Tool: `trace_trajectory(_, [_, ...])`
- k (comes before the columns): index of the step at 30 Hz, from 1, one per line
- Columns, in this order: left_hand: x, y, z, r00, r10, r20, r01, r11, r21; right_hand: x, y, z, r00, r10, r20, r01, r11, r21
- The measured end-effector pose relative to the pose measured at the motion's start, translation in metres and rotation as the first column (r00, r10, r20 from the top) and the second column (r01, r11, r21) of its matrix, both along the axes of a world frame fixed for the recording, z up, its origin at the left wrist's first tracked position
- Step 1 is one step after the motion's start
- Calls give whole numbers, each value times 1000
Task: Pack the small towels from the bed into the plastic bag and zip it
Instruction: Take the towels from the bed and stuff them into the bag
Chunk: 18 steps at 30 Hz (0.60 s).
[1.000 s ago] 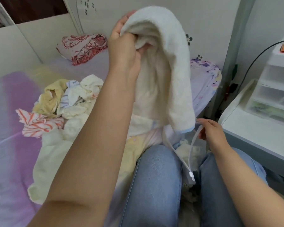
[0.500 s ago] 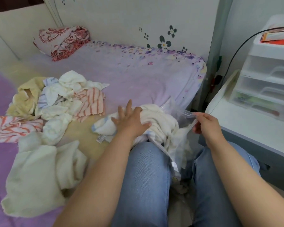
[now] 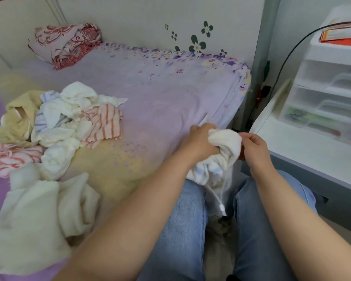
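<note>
White terry, a small towel [image 3: 224, 142], sits right of centre in the head view, bunched in the left hand [image 3: 201, 141], whose fingers are curled into it at the mouth of the plastic bag [image 3: 226, 185] between the knees. The right hand [image 3: 253, 148] pinches the bag's rim. Best to push deep while holding the rim wide, keeping cloth off the zip track. More towels [image 3: 69, 118] wait at the left of the frame.
</note>
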State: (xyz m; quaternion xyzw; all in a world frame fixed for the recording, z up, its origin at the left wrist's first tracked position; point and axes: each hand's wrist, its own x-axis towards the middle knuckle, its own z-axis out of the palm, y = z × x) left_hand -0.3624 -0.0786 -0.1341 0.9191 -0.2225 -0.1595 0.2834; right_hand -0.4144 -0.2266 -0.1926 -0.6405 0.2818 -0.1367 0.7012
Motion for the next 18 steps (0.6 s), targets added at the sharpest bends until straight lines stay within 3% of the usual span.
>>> trace_trajectory(2, [-4,-1,-22,983,-109,-148,113,993,19,-1,-5,-1,998,-49,-24,50,999,11])
trace_trajectory(5, [-2,12,-41,959,-233,-160,275,903,332,-3,-7,-3,999,-30,-25,29,999,-26])
trace_trajectory(7, [-1,18,-38,951,-297,85,221,846,485,-4,-3,-2,1000,15,-21,-17,997,-77])
trace_trajectory(9, [0,25,-28,896,-263,358,72,881,467,-4,2,-1,999,43,-17,-44,991,-124])
trace_trajectory(11, [4,36,-21,876,-183,446,-48,887,458,-3,6,0,998,66,-13,-67,985,-157])
trace_trajectory(15, [10,61,-26,941,141,309,-273,854,443,-2,11,-2,995,102,-9,-102,977,-189])
trace_trajectory(18, [7,63,-40,975,187,121,-222,850,478,-1,12,-4,994,111,-6,-109,972,-206])
